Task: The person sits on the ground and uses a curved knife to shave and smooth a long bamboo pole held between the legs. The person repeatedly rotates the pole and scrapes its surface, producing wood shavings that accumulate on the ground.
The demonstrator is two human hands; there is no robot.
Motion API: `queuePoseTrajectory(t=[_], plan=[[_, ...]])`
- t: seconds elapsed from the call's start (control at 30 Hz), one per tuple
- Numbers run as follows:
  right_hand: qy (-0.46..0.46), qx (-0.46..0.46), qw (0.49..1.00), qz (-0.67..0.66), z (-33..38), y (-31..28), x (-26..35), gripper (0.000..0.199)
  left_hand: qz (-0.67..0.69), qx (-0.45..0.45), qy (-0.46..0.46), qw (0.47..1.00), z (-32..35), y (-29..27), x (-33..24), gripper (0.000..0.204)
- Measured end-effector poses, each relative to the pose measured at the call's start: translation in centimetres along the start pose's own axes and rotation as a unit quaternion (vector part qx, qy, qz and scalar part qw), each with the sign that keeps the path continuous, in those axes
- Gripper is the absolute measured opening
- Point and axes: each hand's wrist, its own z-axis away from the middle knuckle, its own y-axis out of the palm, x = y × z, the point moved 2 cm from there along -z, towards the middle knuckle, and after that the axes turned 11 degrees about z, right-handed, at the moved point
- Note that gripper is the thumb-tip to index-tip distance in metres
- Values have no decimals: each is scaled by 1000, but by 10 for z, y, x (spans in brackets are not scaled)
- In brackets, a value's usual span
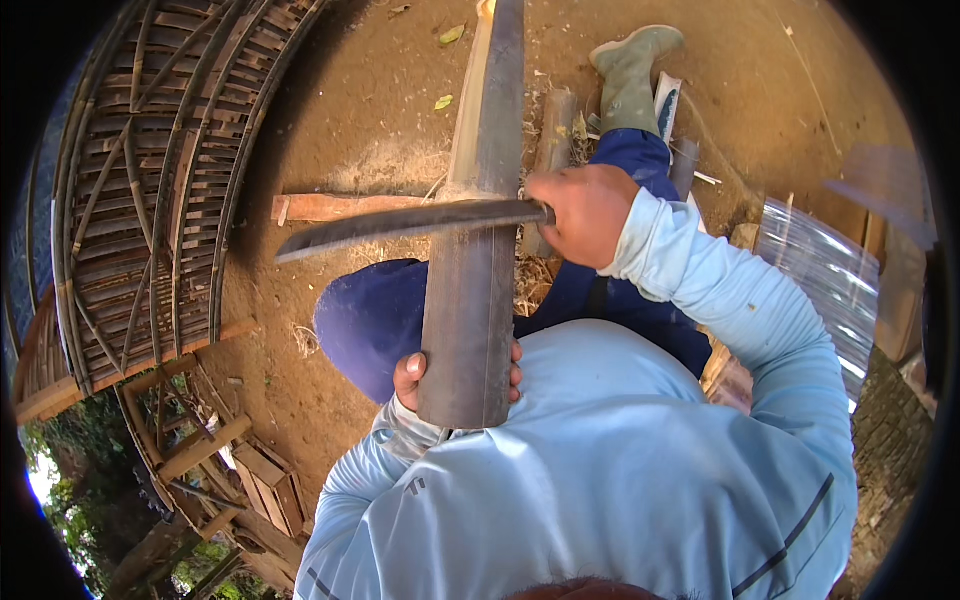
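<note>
A thick grey-brown bamboo pole [468, 330] runs away from my chest toward the far edge, with a pale node ring and a lighter scraped strip on its far left side. My left hand [410, 377] is wrapped under its near end, thumb on the left side and fingertips showing on the right. In my right hand [587, 215] is the handle of a machete, mostly hidden by the fist. The dark curved blade [385, 225] lies crosswise over the pole just below the node, its tip pointing left. Whether the edge touches the bamboo I cannot tell.
A bamboo slat structure [165, 190] stands at the left. A reddish wooden strip [345, 207] and pale shavings lie on the dirt ground. My boot [632, 80] is stretched out at the far right. Clear corrugated sheeting [815, 280] lies on the right.
</note>
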Motion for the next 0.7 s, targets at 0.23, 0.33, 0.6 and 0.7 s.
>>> queuePoseTrajectory(t=[0.23, 0.33, 0.6, 0.7], plan=[[8, -6, 1000, -3, -8, -1, -6, 20, -1, 2, 8, 1000, -6, 4, -7, 110], [19, -4, 1000, 7, -5, 3, -11, 19, 4, -26, 8, 1000, -6, 4, -4, 112], [21, 28, 999, 35, -10, -2, -9, 20, -1, -1, 7, 1000, -6, -3, -5, 108], [14, 33, 999, 25, -8, -5, -5, 20, -13, -9, 0, 1000, -7, -6, -5, 108]])
